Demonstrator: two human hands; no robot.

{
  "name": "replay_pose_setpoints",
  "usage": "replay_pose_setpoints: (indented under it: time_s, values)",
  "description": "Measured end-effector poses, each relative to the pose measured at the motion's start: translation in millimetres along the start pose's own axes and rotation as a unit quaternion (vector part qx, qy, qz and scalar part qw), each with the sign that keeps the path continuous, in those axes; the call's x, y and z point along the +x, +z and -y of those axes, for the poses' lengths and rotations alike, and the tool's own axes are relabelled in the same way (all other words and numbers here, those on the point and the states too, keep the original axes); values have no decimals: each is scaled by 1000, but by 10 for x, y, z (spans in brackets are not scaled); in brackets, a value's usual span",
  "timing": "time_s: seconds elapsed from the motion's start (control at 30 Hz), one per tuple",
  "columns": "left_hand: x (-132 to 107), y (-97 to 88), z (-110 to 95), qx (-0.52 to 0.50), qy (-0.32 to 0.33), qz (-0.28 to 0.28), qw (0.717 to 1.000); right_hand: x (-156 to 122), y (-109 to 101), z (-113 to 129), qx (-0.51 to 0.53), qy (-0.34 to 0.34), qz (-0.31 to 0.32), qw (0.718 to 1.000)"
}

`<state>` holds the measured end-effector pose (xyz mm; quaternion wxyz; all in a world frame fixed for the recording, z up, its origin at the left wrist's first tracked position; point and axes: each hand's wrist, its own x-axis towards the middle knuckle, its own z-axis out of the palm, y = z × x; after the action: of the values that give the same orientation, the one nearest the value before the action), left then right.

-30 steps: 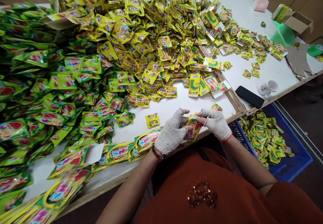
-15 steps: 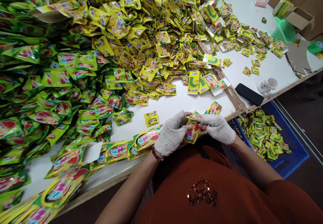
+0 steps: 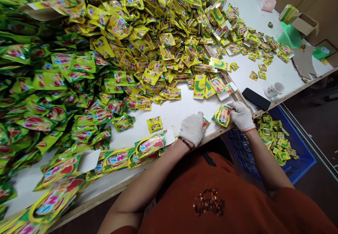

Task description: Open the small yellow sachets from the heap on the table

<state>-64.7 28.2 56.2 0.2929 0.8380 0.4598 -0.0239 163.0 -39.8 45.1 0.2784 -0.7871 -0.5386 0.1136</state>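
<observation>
My left hand (image 3: 192, 129), in a white knitted glove, is near the table's front edge with its fingers curled over a small printed candy box (image 3: 205, 123). Most of that box is hidden under the glove. To its right, my right hand (image 3: 242, 116), gloved too, pinches the right side of a second yellow-green candy box (image 3: 222, 115) with fruit pictures. Beyond the hands are several small boxes, among them an upright-lying yellow box (image 3: 199, 87). A single yellow sachet (image 3: 154, 124) lies left of my left hand.
A large heap of yellow sachets (image 3: 148, 40) and green sachets (image 3: 52, 96) covers the left and back. Flat printed cartons (image 3: 118, 159) line the front edge. At right are a phone (image 3: 256, 99), a cup (image 3: 274, 89) and a blue crate (image 3: 303, 160) of filled boxes below the table.
My hands have moved apart. The left has gone onto the table with a box, and the right has reached forward and right to the box lying there and taken hold of it.
</observation>
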Motion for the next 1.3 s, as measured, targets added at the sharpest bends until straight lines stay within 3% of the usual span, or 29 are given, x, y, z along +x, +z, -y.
replay_pose_setpoints:
  time_s: [0.1,0.17,0.27,0.4,0.5,0.6,0.7,0.8,0.87,1.03,1.1,1.2,1.3]
  values:
    - [78,55,56,-57,2,-17,998,-119,37,175,-48,-47,-79,995]
    - [86,71,156,-153,12,-50,987,-231,110,356,15,-53,-94,994]
    - [26,55,291,-331,29,-107,937,-354,291,595,220,-6,-40,975]
    - [-119,-28,334,-460,40,-131,877,-354,513,723,422,51,46,904]
    - [-196,-54,325,-522,64,-98,845,-305,558,714,421,53,62,904]
    - [-215,-14,341,-548,61,-80,831,-298,542,691,376,40,75,923]
    - [-196,36,381,-568,48,-68,819,-330,542,672,381,32,80,920]
    - [-171,35,423,-563,56,-60,823,-346,555,654,398,24,103,911]
    - [-160,9,446,-534,72,-59,840,-328,548,644,396,12,121,910]
    - [-144,-20,477,-292,137,-111,940,-248,485,603,336,-60,188,921]
    - [-142,20,478,-212,155,-117,958,-238,474,579,273,-85,192,939]
    - [-152,105,465,-241,123,-121,955,-249,498,558,248,-63,186,949]
    - [-167,147,441,-338,64,-117,932,-250,542,579,344,-3,174,923]
